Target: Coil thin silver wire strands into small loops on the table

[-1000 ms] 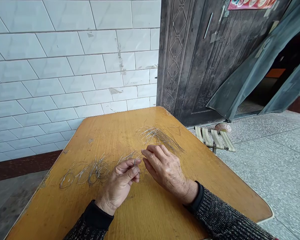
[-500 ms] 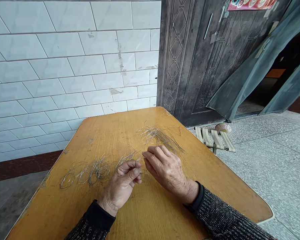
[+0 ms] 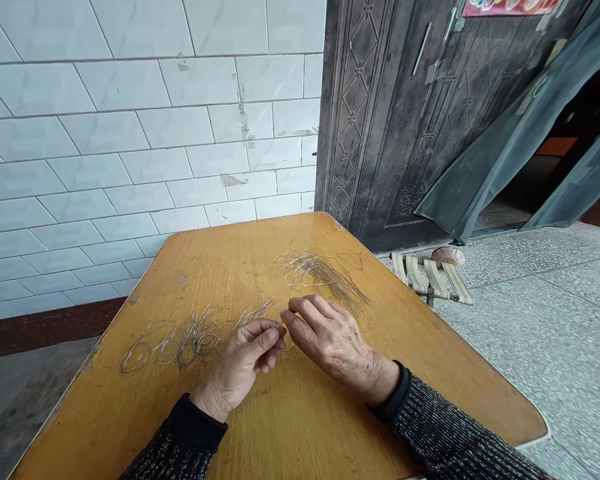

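Observation:
Between my two hands is a thin metal wire [image 3: 281,325], only a short bit of it showing. My left hand [image 3: 247,353] pinches it between thumb and forefinger. The fingertips of my right hand [image 3: 325,340] close on the same wire, almost touching the left ones. Left of my hands lie coiled wire loops [image 3: 199,340], and another small bunch of wire ends [image 3: 254,312] shows just behind my left hand. Beyond my right hand a loose bundle of straight wires [image 3: 320,272] is spread on the table.
The wooden table [image 3: 300,427] has worn edges and stands against a white tiled wall [image 3: 130,127]. A dark embossed door [image 3: 380,133] and a grey-green curtain [image 3: 500,153] are at the right. On the speckled floor is a strapped folding stool [image 3: 433,277].
My hands have drawn closer together, so less wire shows between them. My left thumb has shifted forward over the wire. The view has moved slightly.

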The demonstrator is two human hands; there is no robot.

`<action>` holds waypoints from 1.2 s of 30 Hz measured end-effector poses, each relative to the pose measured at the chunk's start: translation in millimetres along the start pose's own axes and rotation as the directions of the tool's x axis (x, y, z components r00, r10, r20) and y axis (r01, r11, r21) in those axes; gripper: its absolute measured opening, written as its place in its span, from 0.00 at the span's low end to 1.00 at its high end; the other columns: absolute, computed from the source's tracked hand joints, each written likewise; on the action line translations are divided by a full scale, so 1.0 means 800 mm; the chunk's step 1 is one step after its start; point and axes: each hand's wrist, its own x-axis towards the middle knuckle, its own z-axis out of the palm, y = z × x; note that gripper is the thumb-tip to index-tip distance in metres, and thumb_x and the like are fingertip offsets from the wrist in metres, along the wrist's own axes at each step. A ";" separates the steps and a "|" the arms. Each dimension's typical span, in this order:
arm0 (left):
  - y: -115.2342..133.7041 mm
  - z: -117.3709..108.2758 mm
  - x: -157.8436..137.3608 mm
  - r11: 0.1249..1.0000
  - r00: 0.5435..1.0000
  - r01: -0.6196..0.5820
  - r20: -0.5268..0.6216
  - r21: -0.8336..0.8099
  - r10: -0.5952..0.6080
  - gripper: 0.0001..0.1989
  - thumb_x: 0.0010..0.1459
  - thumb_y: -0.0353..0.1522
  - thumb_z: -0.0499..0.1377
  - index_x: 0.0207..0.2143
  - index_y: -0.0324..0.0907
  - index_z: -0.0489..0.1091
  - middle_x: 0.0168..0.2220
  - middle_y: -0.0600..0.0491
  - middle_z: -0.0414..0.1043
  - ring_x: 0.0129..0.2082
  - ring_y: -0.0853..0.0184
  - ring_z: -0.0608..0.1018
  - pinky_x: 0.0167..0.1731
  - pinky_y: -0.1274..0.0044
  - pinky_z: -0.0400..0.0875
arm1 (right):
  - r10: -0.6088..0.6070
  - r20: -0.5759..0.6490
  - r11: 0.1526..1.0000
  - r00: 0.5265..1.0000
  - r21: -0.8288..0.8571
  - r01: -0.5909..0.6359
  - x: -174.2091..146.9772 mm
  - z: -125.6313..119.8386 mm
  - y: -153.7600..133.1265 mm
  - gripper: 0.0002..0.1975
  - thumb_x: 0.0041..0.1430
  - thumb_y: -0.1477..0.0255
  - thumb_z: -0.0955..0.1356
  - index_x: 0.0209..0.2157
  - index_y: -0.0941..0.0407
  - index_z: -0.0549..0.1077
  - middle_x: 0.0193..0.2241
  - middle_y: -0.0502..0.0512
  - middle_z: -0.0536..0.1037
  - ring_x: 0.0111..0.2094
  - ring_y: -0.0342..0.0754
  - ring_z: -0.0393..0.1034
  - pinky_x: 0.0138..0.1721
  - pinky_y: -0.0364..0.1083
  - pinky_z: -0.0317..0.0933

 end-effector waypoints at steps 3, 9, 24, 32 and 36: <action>0.000 -0.001 0.002 0.999 0.999 0.015 -0.029 -0.039 -0.016 0.08 0.45 0.35 0.64 0.26 0.38 0.73 0.23 0.55 0.68 0.15 0.80 0.61 0.15 0.84 0.50 | 0.076 -0.073 0.989 0.994 0.131 -0.066 0.000 -0.002 0.004 0.10 0.59 0.74 0.61 0.41 0.57 0.69 0.38 0.57 0.71 0.37 0.47 0.64 0.34 0.45 0.62; 0.004 0.002 0.002 0.991 0.990 0.026 -0.136 -0.130 -0.044 0.09 0.40 0.33 0.67 0.23 0.38 0.72 0.22 0.55 0.70 0.17 0.79 0.66 0.16 0.84 0.54 | 0.524 -0.178 0.711 0.833 0.630 -0.312 0.002 0.001 0.011 0.12 0.57 0.75 0.62 0.44 0.56 0.68 0.39 0.58 0.70 0.37 0.45 0.67 0.33 0.45 0.65; 0.002 0.013 -0.002 0.986 0.989 0.032 -0.134 -0.165 -0.055 0.10 0.39 0.34 0.68 0.22 0.38 0.72 0.20 0.56 0.69 0.17 0.79 0.67 0.17 0.85 0.58 | 0.606 0.459 -0.300 0.650 0.888 -0.347 0.009 0.027 0.006 0.05 0.43 0.70 0.72 0.25 0.54 0.74 0.27 0.48 0.72 0.26 0.38 0.63 0.25 0.38 0.62; -0.001 0.014 -0.001 0.973 0.981 0.012 -0.184 -0.228 -0.055 0.10 0.38 0.32 0.69 0.21 0.37 0.72 0.20 0.56 0.69 0.17 0.79 0.68 0.18 0.87 0.61 | 0.633 0.457 -0.366 0.625 0.888 -0.279 0.009 0.032 0.003 0.05 0.42 0.71 0.73 0.25 0.54 0.74 0.27 0.48 0.72 0.27 0.39 0.64 0.24 0.37 0.63; -0.003 0.015 -0.001 0.968 0.982 0.017 -0.176 -0.250 -0.063 0.09 0.39 0.32 0.68 0.22 0.37 0.72 0.20 0.56 0.70 0.17 0.80 0.68 0.18 0.88 0.61 | 0.677 0.447 -0.383 0.584 0.892 -0.240 0.010 0.032 -0.002 0.06 0.41 0.71 0.73 0.25 0.54 0.74 0.26 0.47 0.72 0.25 0.38 0.63 0.23 0.37 0.64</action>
